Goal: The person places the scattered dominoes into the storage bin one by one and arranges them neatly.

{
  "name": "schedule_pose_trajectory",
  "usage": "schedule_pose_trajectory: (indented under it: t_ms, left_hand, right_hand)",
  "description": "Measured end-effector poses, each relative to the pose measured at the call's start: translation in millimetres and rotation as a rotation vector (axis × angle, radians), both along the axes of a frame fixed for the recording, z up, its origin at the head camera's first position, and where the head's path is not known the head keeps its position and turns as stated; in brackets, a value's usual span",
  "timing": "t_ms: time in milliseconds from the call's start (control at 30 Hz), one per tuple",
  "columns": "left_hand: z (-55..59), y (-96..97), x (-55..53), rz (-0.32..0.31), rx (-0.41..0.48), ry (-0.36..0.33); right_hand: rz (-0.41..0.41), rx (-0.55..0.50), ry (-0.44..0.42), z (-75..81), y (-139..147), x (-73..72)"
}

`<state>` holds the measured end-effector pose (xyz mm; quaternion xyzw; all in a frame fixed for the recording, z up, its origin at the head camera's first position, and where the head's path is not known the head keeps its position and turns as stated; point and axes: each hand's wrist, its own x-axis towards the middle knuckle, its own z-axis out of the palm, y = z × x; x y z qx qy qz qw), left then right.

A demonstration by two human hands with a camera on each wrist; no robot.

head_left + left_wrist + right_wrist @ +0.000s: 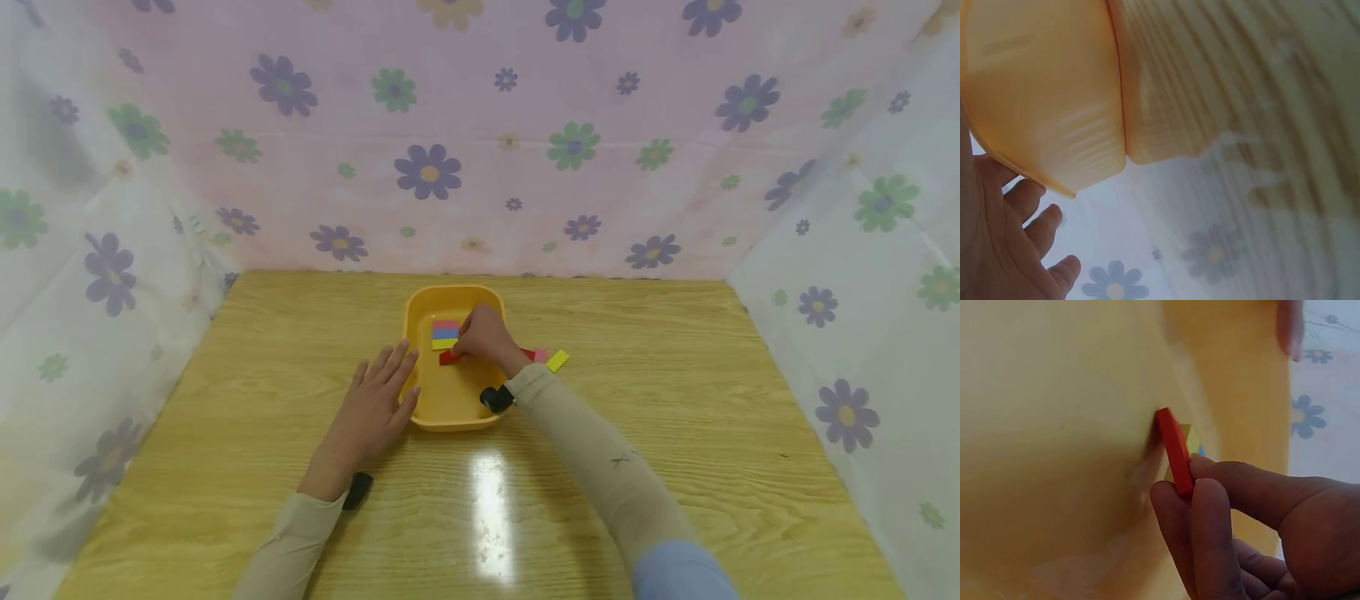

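Inside a yellow plastic tray (453, 425) my right hand (486, 340) pinches a red block (1175, 450) between thumb and fingers. Beside that block, toward the far end, pink (446, 325), blue (445, 333) and yellow (445, 343) blocks lie side by side on the tray floor. My left hand (378, 404) rests at the tray's left rim with its fingers extended. In the left wrist view its fingers (1044, 228) are spread by the tray's outer wall.
Right of the tray, partly behind my right wrist, lie another red block (528, 354), a pink block (540, 356) and a yellow block (558, 360) on the wooden table (675, 400). Flowered cloth (480, 192) stands behind and along both sides.
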<state>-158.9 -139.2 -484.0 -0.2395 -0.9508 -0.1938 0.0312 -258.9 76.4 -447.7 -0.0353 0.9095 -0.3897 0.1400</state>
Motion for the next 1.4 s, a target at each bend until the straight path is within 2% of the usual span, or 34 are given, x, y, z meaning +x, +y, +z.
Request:
schedule_pose_trajectory:
  t_ms: [167, 267, 867, 1233, 1400]
  left_hand:
    - [-0.9, 2.8, 0.0, -0.004, 0.008, 0.019]
    - [-0.3, 3.3, 0.1, -0.002, 0.005, 0.013]
    - [-0.7, 2.5, -0.3, -0.001, 0.004, 0.019]
    - [-0.3, 1.4, 0.0, 0.001, 0.01, 0.019]
    - [1.8, 0.7, 1.3, 0.009, 0.002, -0.011]
  right_hand:
    - [-0.006, 0.133, -0.006, -9.2, -2, -6.8]
    - [-0.018, 0.16, -0.018, -11.4, -3, -8.0]
    - [-0.066, 0.027, -0.025, -12.5, -5, -2.6]
    - [-0.071, 0.023, -0.038, -11.1, -7, -2.3]
    - [-0.059, -0.002, -0.037, -0.4, -5, -0.8]
